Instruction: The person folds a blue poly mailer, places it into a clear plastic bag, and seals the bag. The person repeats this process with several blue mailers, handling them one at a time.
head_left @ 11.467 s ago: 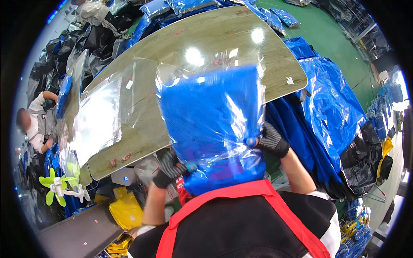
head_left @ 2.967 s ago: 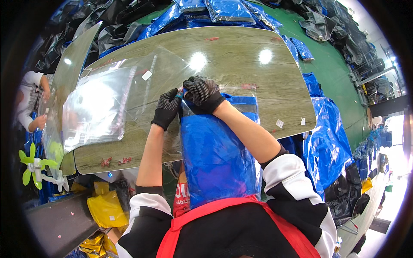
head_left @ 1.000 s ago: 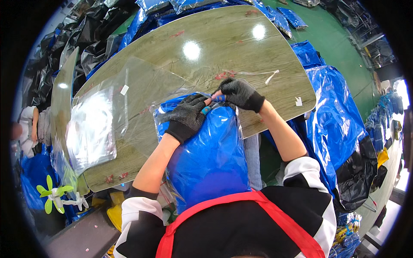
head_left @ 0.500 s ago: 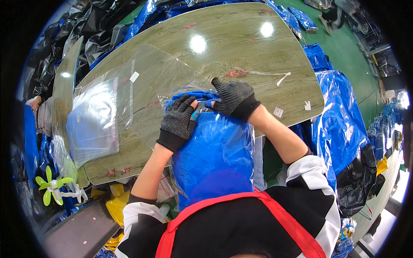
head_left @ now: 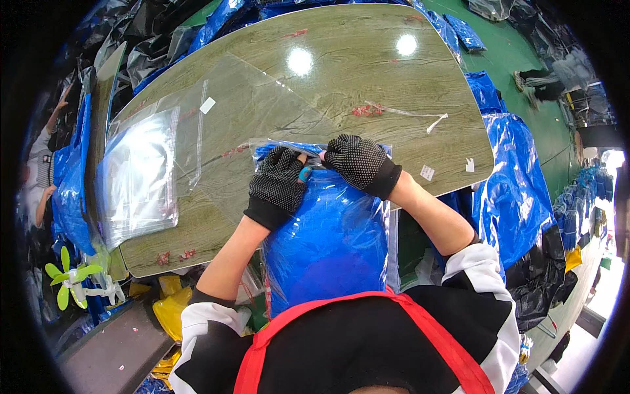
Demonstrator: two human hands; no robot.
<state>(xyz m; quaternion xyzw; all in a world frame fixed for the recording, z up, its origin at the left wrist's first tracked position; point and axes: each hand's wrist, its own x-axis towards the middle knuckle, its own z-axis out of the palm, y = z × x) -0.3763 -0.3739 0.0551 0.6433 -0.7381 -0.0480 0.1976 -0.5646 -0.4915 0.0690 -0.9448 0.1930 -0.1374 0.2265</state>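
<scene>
A clear plastic bag filled with a folded blue item (head_left: 328,236) lies between my arms, overlapping the table's near edge and reaching back to my red apron straps. My left hand (head_left: 279,180), in a black dotted glove, is closed on the bag's far end at its left side. Opposite it, my right hand (head_left: 359,161), gloved alike, is closed on the same end. The bag's clear edge shows past the fingers of both hands. A bit of blue shows at my left thumb. The fingertips are partly hidden under the gloves and film.
On the wood-patterned table (head_left: 367,59) a stack of clear plastic bags (head_left: 141,177) lies at left. A twisted clear strip (head_left: 407,111) and small white labels (head_left: 426,173) lie at right. A green fan (head_left: 72,279) stands at lower left. Blue packages (head_left: 515,177) are piled beyond the right edge.
My right hand has lowered its raised thumb and closed over the bag's end. The bag's clear edge now lies flatter and wider. At far left, another person holding blue material has come further into view.
</scene>
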